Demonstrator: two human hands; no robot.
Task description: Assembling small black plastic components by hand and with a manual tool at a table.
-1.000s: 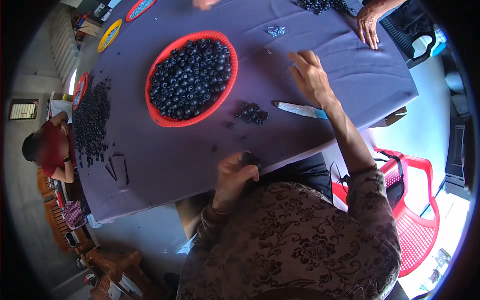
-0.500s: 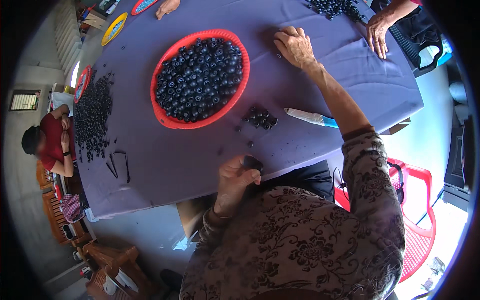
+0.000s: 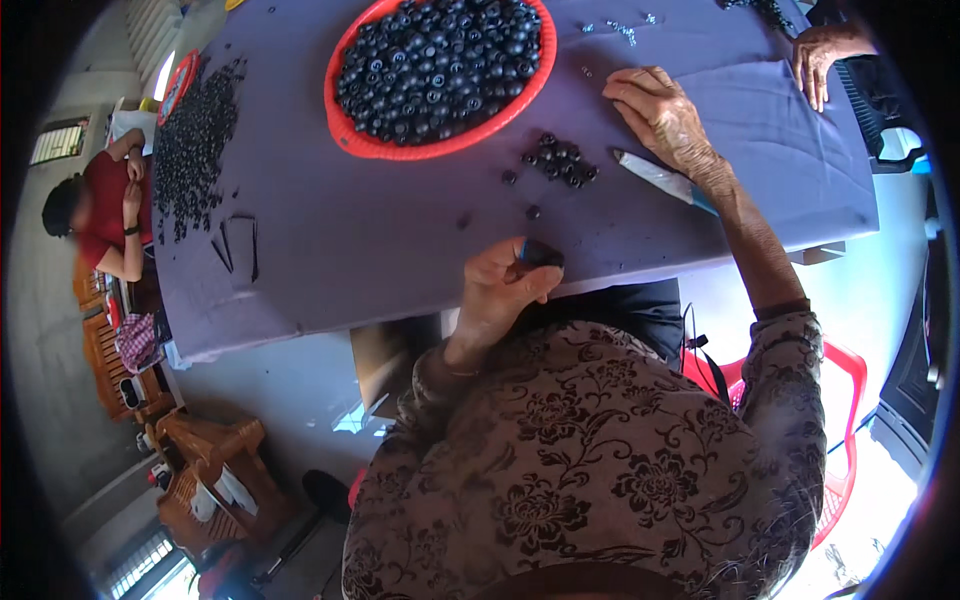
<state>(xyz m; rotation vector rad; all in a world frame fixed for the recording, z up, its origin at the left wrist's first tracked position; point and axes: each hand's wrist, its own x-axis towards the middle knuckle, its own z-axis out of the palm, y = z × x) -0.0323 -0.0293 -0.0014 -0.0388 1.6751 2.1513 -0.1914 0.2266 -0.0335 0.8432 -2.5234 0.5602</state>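
My left hand (image 3: 492,295) is closed near the table's front edge, its thumb and fingers gripping a small round black cap (image 3: 543,255). A bit of blue shows at the cap's edge. Over the table to the right, my right hand (image 3: 660,115) has its fingers bent and pressed together; whatever they hold, if anything, is hidden. Just beyond its fingertips are small clear, silvery pieces (image 3: 625,32). A knife-like tool (image 3: 655,178) with a pale blade and blue handle lies beside that hand. A loose cluster of black caps (image 3: 560,162) sits between my hands.
A red basin (image 3: 340,132) heaped with black caps stands at the far middle. More small black pieces (image 3: 195,150) spread along the table's left side, near thin black strips (image 3: 253,248). A person in red (image 3: 108,200) sits at left; another person's hand (image 3: 822,58) rests at far right.
My right hand has drawn back toward me, uncovering the small silvery pieces. My left hand still grips the black cap. The whole view has shifted, with the table higher in the picture.
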